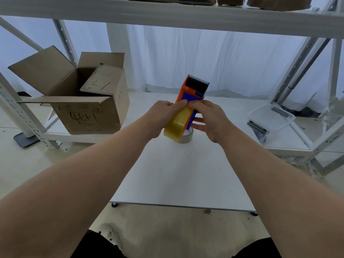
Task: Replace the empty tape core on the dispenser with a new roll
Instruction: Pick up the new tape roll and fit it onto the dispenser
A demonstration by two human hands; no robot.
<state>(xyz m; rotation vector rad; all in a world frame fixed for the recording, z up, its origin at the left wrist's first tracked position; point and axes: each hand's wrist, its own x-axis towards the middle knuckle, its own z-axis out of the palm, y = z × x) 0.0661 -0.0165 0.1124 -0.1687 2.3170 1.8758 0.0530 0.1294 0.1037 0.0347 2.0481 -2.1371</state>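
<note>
Both our hands hold the orange-and-blue tape dispenser (pixel 193 88) above the white bench (pixel 186 174). Our left hand (pixel 163 116) curls round the yellow tape roll (pixel 176 123) seated on it, and our right hand (pixel 210 120) pinches its frame. Beneath, the empty core (pixel 187 139) lies on the bench.

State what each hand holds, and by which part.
Both hold the tape dispenser: the left hand grips its yellow roll end, the right hand pinches the blue side frame.
</note>
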